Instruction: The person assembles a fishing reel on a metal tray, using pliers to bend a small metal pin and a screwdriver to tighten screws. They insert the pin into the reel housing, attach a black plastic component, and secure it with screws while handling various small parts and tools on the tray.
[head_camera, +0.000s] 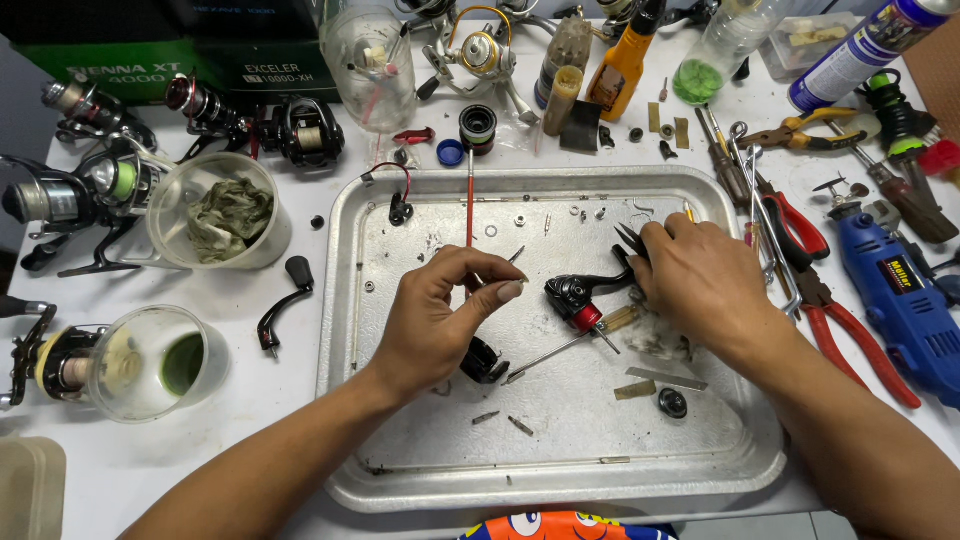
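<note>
Setting: dented silver metal tray (420, 470) on a white table, small screws and washers scattered over it.
Left hand (440, 315): fingers curled, thumb and forefinger pinched shut on something tiny; too small to tell what. It hovers above the tray, just left of the reel body.
Right hand (705, 275): knuckles up, fingers folded onto black tweezers (628, 238) whose tips poke out at the upper left; how tight the grip is cannot be told.
Work piece: black fishing-reel body with a red collar (578, 298), lying on its side mid-tray between the two hands, a thin metal shaft (550, 355) running out at the lower left.
Handling, my judgement: keep the pinched bit low over the tray so a drop stays inside; steady the reel body before bringing the tweezers in.
Nearby: red-handled pliers (850, 335) and a blue rotary tool (900, 300) off the tray's right edge.
</note>
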